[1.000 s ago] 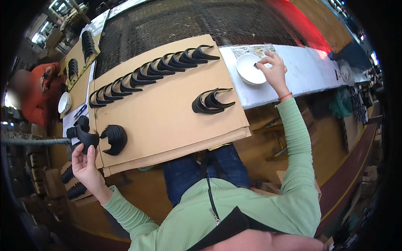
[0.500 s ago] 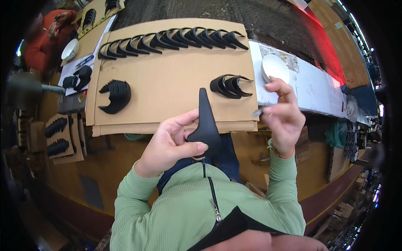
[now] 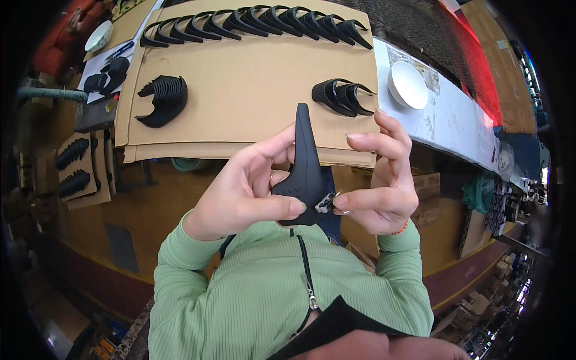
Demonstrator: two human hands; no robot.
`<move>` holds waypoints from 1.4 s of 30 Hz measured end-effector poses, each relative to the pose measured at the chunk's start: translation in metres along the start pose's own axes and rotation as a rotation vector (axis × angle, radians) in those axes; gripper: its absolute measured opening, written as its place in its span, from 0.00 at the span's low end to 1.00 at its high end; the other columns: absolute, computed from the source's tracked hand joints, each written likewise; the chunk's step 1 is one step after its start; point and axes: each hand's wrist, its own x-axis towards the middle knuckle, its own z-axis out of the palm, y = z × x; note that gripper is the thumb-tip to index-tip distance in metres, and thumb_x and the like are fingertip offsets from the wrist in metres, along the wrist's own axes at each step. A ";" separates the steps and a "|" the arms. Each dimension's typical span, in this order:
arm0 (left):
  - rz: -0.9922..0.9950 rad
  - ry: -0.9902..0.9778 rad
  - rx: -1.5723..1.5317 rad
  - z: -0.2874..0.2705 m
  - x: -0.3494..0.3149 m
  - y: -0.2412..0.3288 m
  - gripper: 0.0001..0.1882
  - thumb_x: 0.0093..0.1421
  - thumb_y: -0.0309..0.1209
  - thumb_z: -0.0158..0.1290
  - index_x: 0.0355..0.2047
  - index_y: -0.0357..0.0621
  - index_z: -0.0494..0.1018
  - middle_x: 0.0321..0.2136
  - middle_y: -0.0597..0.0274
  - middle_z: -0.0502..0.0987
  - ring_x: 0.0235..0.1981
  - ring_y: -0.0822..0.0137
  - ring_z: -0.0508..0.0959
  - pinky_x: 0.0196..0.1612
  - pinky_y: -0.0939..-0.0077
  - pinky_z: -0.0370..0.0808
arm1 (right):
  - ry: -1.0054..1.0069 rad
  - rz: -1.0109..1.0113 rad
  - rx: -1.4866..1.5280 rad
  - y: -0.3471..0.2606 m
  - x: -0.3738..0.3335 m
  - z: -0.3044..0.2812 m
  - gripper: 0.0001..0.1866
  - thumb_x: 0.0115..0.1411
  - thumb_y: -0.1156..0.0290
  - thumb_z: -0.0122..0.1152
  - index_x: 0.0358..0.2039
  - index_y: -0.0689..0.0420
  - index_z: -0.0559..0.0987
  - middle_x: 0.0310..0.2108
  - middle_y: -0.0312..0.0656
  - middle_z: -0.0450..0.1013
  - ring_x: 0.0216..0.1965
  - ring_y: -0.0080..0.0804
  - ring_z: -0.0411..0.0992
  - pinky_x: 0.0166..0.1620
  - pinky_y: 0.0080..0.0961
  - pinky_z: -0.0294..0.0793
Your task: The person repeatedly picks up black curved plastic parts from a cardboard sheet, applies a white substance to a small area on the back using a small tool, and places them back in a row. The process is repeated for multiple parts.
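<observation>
In my left hand (image 3: 237, 186) is a black curved plastic piece (image 3: 306, 156), its narrow end pointing up and away from me. The thumb presses its wide lower end, with the fingers behind. My right hand (image 3: 384, 186) pinches a small pale and dark scrap (image 3: 326, 203) between thumb and fingertip, right at the piece's lower right edge. What exactly this scrap is, I cannot tell. Beyond both hands lies a cardboard sheet (image 3: 252, 102). On it are a long row of black curved pieces (image 3: 258, 24), a nested stack (image 3: 165, 102) at left and a small group (image 3: 342, 97) at right.
A white bowl (image 3: 408, 85) stands on the white surface right of the cardboard. Left of it lie a blue-handled tool (image 3: 120, 51) and black parts (image 3: 108, 78). Another person in red (image 3: 57, 42) is at the far left. Stacked parts on cardboard (image 3: 75, 168) are lower left.
My right hand has moved left and down, bringing the small scrap to the black piece. My left hand keeps its hold. The view has shifted, so the table appears higher.
</observation>
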 end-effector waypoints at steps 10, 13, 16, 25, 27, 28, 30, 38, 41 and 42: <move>-0.015 -0.009 0.015 -0.003 0.000 -0.001 0.45 0.49 0.13 0.53 0.65 0.33 0.45 0.47 0.58 0.66 0.39 0.76 0.73 0.37 0.85 0.74 | -0.027 0.014 -0.073 -0.005 -0.001 0.001 0.12 0.36 0.69 0.72 0.25 0.41 0.83 0.48 0.47 0.71 0.60 0.52 0.54 0.61 0.46 0.53; -0.009 -0.024 0.016 -0.003 0.000 -0.001 0.45 0.49 0.13 0.53 0.65 0.33 0.44 0.47 0.58 0.65 0.40 0.76 0.73 0.38 0.85 0.74 | -0.015 0.013 -0.080 -0.005 -0.001 0.001 0.12 0.36 0.69 0.72 0.25 0.41 0.83 0.48 0.46 0.71 0.60 0.52 0.54 0.61 0.46 0.53; -0.005 -0.030 0.021 -0.002 0.001 0.000 0.46 0.49 0.12 0.54 0.66 0.33 0.43 0.47 0.58 0.65 0.41 0.75 0.73 0.40 0.84 0.73 | -0.010 0.021 -0.082 -0.006 -0.002 0.001 0.12 0.36 0.70 0.72 0.25 0.41 0.83 0.48 0.45 0.71 0.60 0.52 0.54 0.61 0.45 0.53; 0.023 -0.040 0.039 -0.001 0.001 0.001 0.46 0.49 0.13 0.54 0.66 0.33 0.42 0.47 0.58 0.65 0.41 0.74 0.72 0.42 0.83 0.73 | 0.014 0.010 -0.089 -0.006 -0.002 0.003 0.14 0.34 0.71 0.72 0.25 0.42 0.83 0.47 0.43 0.72 0.60 0.52 0.54 0.60 0.44 0.52; 0.022 -0.043 0.053 -0.001 0.001 0.002 0.47 0.49 0.13 0.54 0.66 0.34 0.42 0.47 0.58 0.65 0.41 0.74 0.72 0.42 0.83 0.73 | 0.010 0.006 -0.108 -0.006 -0.002 0.003 0.14 0.33 0.71 0.72 0.25 0.42 0.83 0.46 0.43 0.72 0.60 0.52 0.54 0.59 0.44 0.53; 0.024 -0.040 0.054 -0.001 0.001 0.002 0.47 0.49 0.13 0.55 0.66 0.34 0.42 0.47 0.58 0.65 0.41 0.75 0.72 0.42 0.83 0.73 | 0.015 -0.001 -0.115 -0.006 -0.002 0.003 0.14 0.33 0.71 0.72 0.25 0.42 0.83 0.46 0.42 0.72 0.60 0.52 0.55 0.59 0.44 0.53; 0.033 -0.029 0.046 0.000 0.000 0.002 0.47 0.49 0.13 0.55 0.66 0.34 0.41 0.46 0.58 0.65 0.40 0.75 0.72 0.42 0.84 0.73 | 0.020 -0.011 -0.126 -0.006 -0.002 0.003 0.13 0.33 0.70 0.72 0.24 0.42 0.83 0.46 0.41 0.72 0.60 0.52 0.55 0.57 0.44 0.54; 0.021 -0.051 0.067 0.000 0.001 0.004 0.47 0.50 0.14 0.55 0.66 0.35 0.41 0.47 0.59 0.65 0.41 0.75 0.72 0.41 0.85 0.73 | 0.027 -0.041 -0.189 -0.007 -0.001 0.003 0.13 0.32 0.70 0.71 0.23 0.43 0.82 0.46 0.38 0.72 0.59 0.51 0.56 0.52 0.45 0.56; -0.018 -0.006 0.050 0.003 -0.001 0.006 0.48 0.47 0.14 0.55 0.66 0.33 0.42 0.50 0.56 0.63 0.47 0.72 0.69 0.46 0.82 0.70 | 0.036 -0.051 -0.204 -0.008 -0.001 0.004 0.12 0.32 0.70 0.71 0.23 0.44 0.82 0.45 0.38 0.73 0.59 0.51 0.57 0.51 0.44 0.56; -0.041 0.028 0.033 0.005 -0.002 0.006 0.49 0.44 0.15 0.56 0.65 0.31 0.43 0.54 0.52 0.62 0.53 0.68 0.66 0.52 0.79 0.68 | 0.038 -0.051 -0.201 -0.008 -0.001 0.004 0.12 0.32 0.70 0.71 0.22 0.44 0.82 0.45 0.38 0.73 0.59 0.50 0.57 0.51 0.44 0.56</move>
